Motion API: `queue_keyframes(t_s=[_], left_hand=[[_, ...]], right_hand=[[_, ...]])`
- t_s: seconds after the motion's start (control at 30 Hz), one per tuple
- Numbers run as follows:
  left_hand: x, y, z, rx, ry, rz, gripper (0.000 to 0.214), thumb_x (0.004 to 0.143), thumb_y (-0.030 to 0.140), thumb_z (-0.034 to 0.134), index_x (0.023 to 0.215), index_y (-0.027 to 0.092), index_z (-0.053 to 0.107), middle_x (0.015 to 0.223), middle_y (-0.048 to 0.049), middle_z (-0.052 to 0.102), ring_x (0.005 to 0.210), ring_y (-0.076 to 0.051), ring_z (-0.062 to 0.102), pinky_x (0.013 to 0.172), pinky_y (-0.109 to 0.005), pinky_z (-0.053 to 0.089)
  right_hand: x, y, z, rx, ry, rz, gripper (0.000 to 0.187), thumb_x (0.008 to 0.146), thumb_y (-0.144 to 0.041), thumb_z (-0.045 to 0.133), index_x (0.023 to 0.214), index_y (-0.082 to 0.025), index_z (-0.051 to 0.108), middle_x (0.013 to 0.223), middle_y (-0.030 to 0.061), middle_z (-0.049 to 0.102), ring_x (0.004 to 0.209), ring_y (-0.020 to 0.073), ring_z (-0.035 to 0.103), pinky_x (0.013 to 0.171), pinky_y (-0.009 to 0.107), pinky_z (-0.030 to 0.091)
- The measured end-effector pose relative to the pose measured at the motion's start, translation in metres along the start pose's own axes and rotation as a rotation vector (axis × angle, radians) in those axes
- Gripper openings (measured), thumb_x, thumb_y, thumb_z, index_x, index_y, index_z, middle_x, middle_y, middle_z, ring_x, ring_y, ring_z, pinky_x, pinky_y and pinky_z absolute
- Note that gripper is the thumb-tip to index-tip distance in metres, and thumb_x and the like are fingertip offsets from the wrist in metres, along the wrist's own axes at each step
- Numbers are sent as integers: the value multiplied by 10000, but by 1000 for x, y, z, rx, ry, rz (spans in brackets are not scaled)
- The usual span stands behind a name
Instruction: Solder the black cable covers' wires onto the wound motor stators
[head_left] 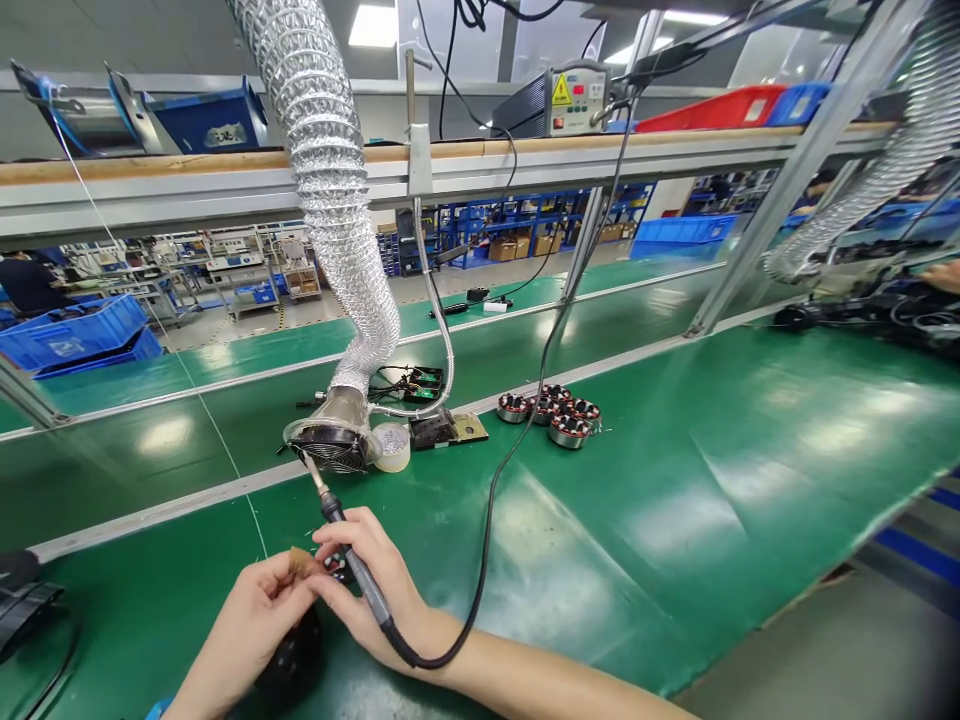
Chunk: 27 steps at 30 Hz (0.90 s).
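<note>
Right hand point(375, 590) grip closed pen-style on soldering iron point(352, 555) handle, low over green surface point(600, 520); left hand point(251, 625) grip pinches small tan piece point(302, 562) beside it; iron likely light, stiff, tip hot; hold handle only; cable may tug.

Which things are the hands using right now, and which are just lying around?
In use: soldering iron in the right hand; small brown piece pinched in the left hand; black round part under the hands.
Lying about: tape roll; motor coils; circuit boards; blue crates.
</note>
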<state>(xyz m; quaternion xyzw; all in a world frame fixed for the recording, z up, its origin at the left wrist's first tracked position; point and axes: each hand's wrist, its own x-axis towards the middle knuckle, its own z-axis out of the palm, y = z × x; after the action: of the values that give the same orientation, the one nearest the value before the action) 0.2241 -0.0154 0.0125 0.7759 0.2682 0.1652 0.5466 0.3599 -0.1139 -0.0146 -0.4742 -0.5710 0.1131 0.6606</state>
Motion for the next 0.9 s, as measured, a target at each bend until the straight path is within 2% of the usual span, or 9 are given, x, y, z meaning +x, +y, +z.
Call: queue_keyframes(t_s=[0.1, 0.23, 0.4, 0.53, 0.67, 0.8, 0.9], left_hand=[[1, 6, 5, 2, -106, -27, 398, 807, 539, 614, 732, 148, 610, 704, -15, 545, 673, -157, 431, 631, -250, 391], [1, 16, 10, 18, -160, -51, 408, 801, 540, 619, 696, 155, 533, 649, 31, 401, 634, -123, 298, 568, -235, 293], [1, 23, 13, 0, -208, -72, 407, 788, 538, 629, 694, 154, 531, 649, 33, 392, 629, -120, 288, 561, -236, 266], [3, 16, 8, 44, -189, -89, 414, 804, 556, 602, 701, 162, 533, 630, 39, 400, 599, -120, 316, 551, -241, 276], [4, 8, -1, 56, -116, -98, 418, 800, 562, 605, 689, 160, 570, 610, 26, 468, 611, -138, 396, 596, -254, 312], [5, 7, -6, 12, -49, -113, 423, 779, 568, 626, 679, 158, 613, 598, 17, 499, 632, -145, 426, 631, -255, 330], [5, 6, -2, -81, -36, -150, 394, 768, 546, 652, 697, 161, 604, 571, 26, 499, 593, -129, 415, 600, -243, 336]], right_hand=[[0, 1, -3, -1, -37, -66, 362, 839, -81, 579, 1166, -237, 576, 1047, 40, 508, 821, 113, 602, 822, 273, 526], [2, -1, -5, 5, -28, -60, 365, 828, -66, 576, 1154, -232, 575, 1034, 38, 496, 806, 109, 602, 798, 259, 528], [3, -3, -6, -1, -37, -74, 363, 835, -53, 551, 1147, -236, 580, 1033, 40, 513, 858, 123, 598, 822, 261, 521], [3, 0, -6, -15, -15, -36, 345, 835, -52, 546, 1121, -238, 595, 1000, 26, 515, 798, 109, 595, 779, 243, 518], [3, 4, -7, 9, 23, 35, 331, 816, -46, 585, 1086, -236, 603, 979, 14, 528, 765, 102, 603, 748, 228, 516], [3, 3, -9, 36, 21, 86, 334, 807, -29, 604, 1070, -234, 607, 986, 7, 538, 737, 86, 616, 761, 218, 515], [0, 5, -8, 4, 30, 61, 309, 836, -45, 581, 1082, -231, 602, 981, 14, 540, 735, 86, 609, 753, 214, 513]])
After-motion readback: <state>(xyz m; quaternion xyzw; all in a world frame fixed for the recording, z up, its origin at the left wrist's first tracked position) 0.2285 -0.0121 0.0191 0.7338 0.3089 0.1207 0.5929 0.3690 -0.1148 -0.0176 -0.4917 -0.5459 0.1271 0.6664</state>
